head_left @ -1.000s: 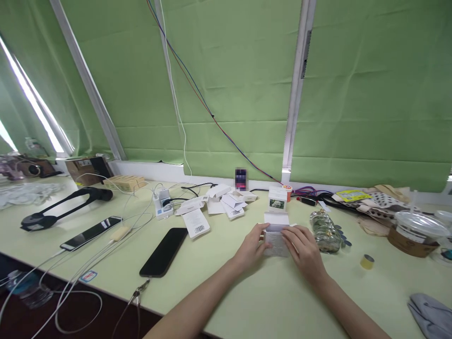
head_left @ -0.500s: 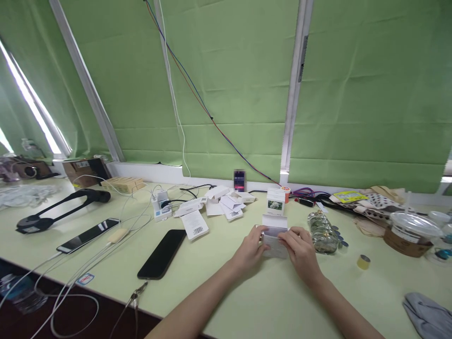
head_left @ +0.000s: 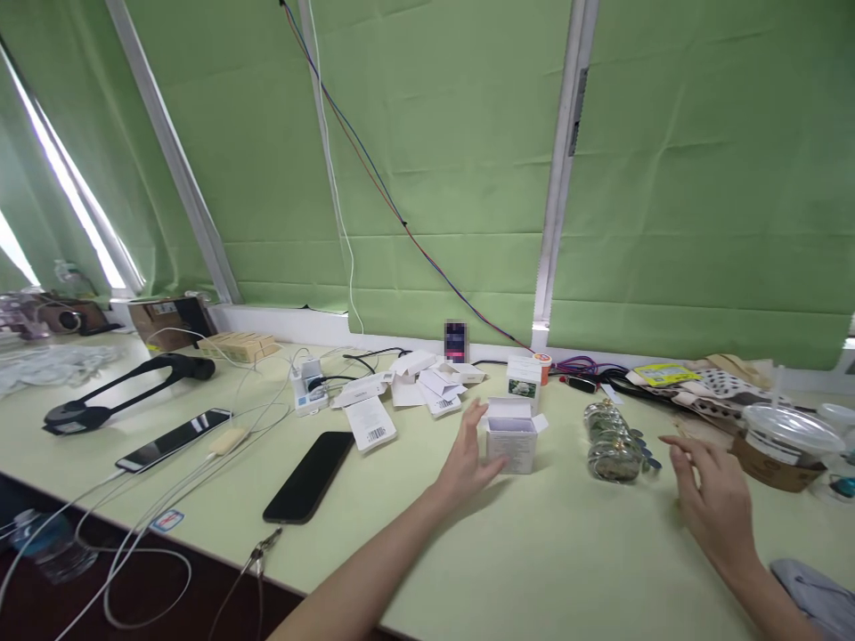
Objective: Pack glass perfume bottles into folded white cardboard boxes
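Note:
A small white cardboard box (head_left: pixel 511 450) stands upright on the table with its top flaps raised. My left hand (head_left: pixel 468 458) curves around its left side, thumb against the front face and fingers near the back flap. Farther right, my right hand (head_left: pixel 713 494) hovers over the table with loosely bent fingers apart and nothing visible in them. The small yellow roll is hidden there by this hand. Between the hands lie clear, shiny rounded containers (head_left: pixel 611 450), with several small dark discs (head_left: pixel 649 458) beside them. Another white box (head_left: pixel 524 378) with a flower picture stands behind the open one.
Flattened white cartons (head_left: pixel 371 421) lie left of the boxes, near a power strip (head_left: pixel 307 392). A black phone (head_left: pixel 308 476) and white cables (head_left: pixel 166 499) occupy the left. A lidded plastic bowl (head_left: pixel 788 436) and grey cloth (head_left: pixel 815 596) are at right.
My right hand has let go of the box flaps and moved right, over the yellow roll. The box now stands upright, its opening exposed. My left hand stays at its left side.

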Demonstrator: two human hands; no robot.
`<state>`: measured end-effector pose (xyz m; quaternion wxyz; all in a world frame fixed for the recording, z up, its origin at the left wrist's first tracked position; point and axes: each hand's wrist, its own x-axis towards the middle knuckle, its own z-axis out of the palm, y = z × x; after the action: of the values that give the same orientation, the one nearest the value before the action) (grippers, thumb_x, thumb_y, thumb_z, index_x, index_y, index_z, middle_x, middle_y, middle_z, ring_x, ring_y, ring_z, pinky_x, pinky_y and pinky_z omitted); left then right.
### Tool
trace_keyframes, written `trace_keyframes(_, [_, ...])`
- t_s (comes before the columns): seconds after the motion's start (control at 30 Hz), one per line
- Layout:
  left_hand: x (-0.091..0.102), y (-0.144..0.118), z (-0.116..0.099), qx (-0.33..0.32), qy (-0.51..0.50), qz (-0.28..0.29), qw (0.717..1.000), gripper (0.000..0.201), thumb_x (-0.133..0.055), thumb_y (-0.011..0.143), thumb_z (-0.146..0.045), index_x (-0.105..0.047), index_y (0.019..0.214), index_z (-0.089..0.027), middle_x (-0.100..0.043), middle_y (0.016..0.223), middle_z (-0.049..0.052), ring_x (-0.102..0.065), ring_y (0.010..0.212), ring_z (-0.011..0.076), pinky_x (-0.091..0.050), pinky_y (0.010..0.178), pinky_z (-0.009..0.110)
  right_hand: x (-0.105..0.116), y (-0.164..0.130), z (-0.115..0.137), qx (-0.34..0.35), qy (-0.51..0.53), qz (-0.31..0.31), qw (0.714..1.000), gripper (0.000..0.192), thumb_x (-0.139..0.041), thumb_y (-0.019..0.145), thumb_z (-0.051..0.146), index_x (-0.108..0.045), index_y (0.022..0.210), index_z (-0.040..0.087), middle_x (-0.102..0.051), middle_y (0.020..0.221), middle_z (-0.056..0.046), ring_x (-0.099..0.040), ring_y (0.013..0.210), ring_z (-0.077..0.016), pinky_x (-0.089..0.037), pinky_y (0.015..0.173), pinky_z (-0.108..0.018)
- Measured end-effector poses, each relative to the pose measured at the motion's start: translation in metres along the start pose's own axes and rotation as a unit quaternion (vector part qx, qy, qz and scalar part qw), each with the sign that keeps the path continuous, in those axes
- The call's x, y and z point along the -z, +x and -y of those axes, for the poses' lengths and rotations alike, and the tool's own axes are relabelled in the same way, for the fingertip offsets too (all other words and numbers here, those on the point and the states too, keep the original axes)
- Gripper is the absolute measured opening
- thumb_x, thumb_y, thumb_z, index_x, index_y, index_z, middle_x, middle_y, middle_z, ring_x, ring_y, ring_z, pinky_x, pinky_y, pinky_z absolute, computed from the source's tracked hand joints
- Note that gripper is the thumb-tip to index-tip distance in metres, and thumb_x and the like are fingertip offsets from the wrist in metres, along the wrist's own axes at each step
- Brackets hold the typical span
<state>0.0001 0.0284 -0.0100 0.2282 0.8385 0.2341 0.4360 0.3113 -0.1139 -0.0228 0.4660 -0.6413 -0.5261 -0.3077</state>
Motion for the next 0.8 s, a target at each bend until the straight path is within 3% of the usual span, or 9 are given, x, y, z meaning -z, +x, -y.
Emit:
trace_keyframes(0.07, [-0.001,-0.004,-0.004,-0.067,0.060,-0.064,0.994,0.075,-0.064,0.076,-0.027,-0.021,0.137,-0.026,-0.016,0.149,0.014,-0.013,0.140,0.0331,-0.020,0.110,0.055,-0.001,-0.002,-0.010,-0.042,0.002,0.033,0.999,0.042,-0.031,0.093,0.046,-0.062,0.102,0.017,-0.061,0.090,-0.012,-0.055,0.080,-0.0271,-0.043,0.073,-0.042])
trace_keyframes(0.13, [-0.006,-0.009,-0.009,-0.144,0.106,-0.079,0.981,0.065,-0.061,0.077,-0.023,-0.028,0.133,-0.026,-0.025,0.143,0.015,-0.021,0.137,0.0338,-0.023,0.108,0.055,-0.007,-0.005,-0.007,-0.056,0.032,0.076,0.995,0.042,-0.032,0.093,0.046,-0.059,0.107,0.018,-0.063,0.094,-0.011,-0.057,0.083,-0.0259,-0.044,0.074,-0.040])
trace_keyframes(0.23, [-0.021,-0.018,-0.016,-0.271,0.162,0.062,0.947,0.035,-0.053,0.080,-0.019,-0.049,0.114,-0.022,-0.053,0.114,0.013,-0.053,0.105,0.0253,-0.045,0.088,0.040,-0.018,-0.008,0.009,-0.050,0.058,0.127,0.989,0.042,-0.031,0.094,0.044,-0.057,0.113,0.018,-0.061,0.095,-0.009,-0.056,0.090,-0.0249,-0.043,0.079,-0.038])
trace_keyframes(0.3, [-0.033,-0.022,-0.020,-0.354,0.198,0.173,0.897,0.012,-0.050,0.081,-0.020,-0.056,0.091,-0.019,-0.059,0.083,0.007,-0.055,0.073,0.0174,-0.046,0.066,0.029,-0.023,-0.010,0.019,-0.056,0.046,0.141,0.987,0.043,-0.029,0.095,0.044,-0.057,0.115,0.018,-0.058,0.093,-0.009,-0.055,0.091,-0.0247,-0.043,0.081,-0.039])
trace_keyframes(0.4, [-0.041,-0.023,-0.023,-0.411,0.198,0.174,0.873,0.004,-0.051,0.082,-0.022,-0.054,0.081,-0.019,-0.053,0.069,0.002,-0.048,0.061,0.0142,-0.042,0.058,0.026,-0.027,-0.012,0.026,-0.073,0.028,0.159,0.984,0.046,-0.030,0.094,0.046,-0.057,0.116,0.017,-0.054,0.091,-0.008,-0.053,0.089,-0.0245,-0.043,0.080,-0.038])
trace_keyframes(0.5, [-0.031,-0.018,-0.019,-0.297,0.118,-0.070,0.945,0.027,-0.060,0.078,-0.025,-0.047,0.102,-0.021,-0.053,0.093,0.007,-0.052,0.085,0.0193,-0.044,0.074,0.031,-0.027,-0.012,0.028,-0.082,0.030,0.167,0.982,0.046,-0.030,0.094,0.047,-0.056,0.117,0.017,-0.052,0.093,-0.008,-0.053,0.090,-0.0245,-0.043,0.081,-0.038])
trace_keyframes(0.6, [-0.017,-0.009,-0.010,-0.013,-0.023,-0.236,0.971,0.065,-0.075,0.068,-0.031,-0.037,0.119,-0.023,-0.046,0.115,0.011,-0.046,0.109,0.0261,-0.039,0.090,0.041,-0.027,-0.012,0.029,-0.081,0.040,0.150,0.984,0.046,-0.030,0.094,0.048,-0.055,0.116,0.016,-0.051,0.096,-0.008,-0.053,0.093,-0.0246,-0.043,0.084,-0.038])
trace_keyframes(0.7, [-0.014,0.000,0.001,0.166,-0.207,-0.125,0.956,0.073,-0.083,0.057,-0.032,-0.044,0.118,-0.022,-0.051,0.119,0.010,-0.046,0.115,0.0286,-0.037,0.093,0.041,-0.028,-0.013,0.031,-0.088,0.037,0.136,0.986,0.047,-0.030,0.093,0.049,-0.053,0.117,0.016,-0.051,0.098,-0.008,-0.053,0.095,-0.0256,-0.043,0.085,-0.039])
trace_keyframes(0.8, [-0.017,0.007,0.009,0.236,-0.432,-0.033,0.870,0.041,-0.079,0.065,-0.028,-0.059,0.099,-0.016,-0.062,0.102,0.009,-0.057,0.097,0.0228,-0.042,0.085,0.033,-0.031,-0.016,0.032,-0.097,0.033,0.137,0.985,0.048,-0.029,0.093,0.049,-0.051,0.121,0.015,-0.050,0.098,-0.008,-0.053,0.094,-0.0258,-0.044,0.084,-0.039])
